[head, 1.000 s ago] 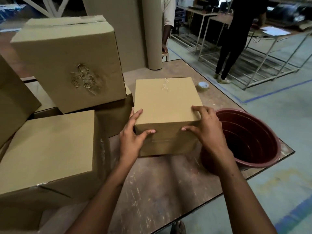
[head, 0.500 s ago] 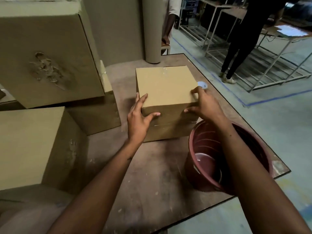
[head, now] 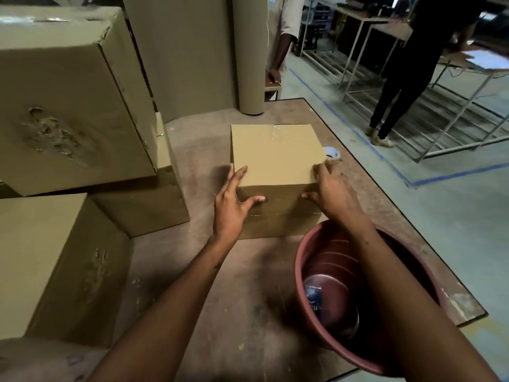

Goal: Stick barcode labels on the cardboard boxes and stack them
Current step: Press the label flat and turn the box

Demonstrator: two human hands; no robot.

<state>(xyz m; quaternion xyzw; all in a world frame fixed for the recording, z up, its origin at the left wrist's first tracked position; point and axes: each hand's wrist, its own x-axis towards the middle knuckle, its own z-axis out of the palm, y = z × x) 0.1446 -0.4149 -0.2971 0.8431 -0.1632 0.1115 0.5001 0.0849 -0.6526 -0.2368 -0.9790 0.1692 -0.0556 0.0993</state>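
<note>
Small plain brown cardboard box (head: 275, 161) sits on the worn brown wooden table (head: 209, 285), roughly mid-table. Left hand (head: 231, 205) is on its near left corner, fingers straight along the top edge and thumb pressing the front face. Right hand (head: 330, 191) does the same at the near right corner, fingers over the top edge. Bigger cardboard boxes (head: 63, 106) are stacked off to the left, and a reddish plastic basin (head: 413, 351) sits just under the right forearm. A roll of tape (head: 332, 153) is right behind the box.
</note>
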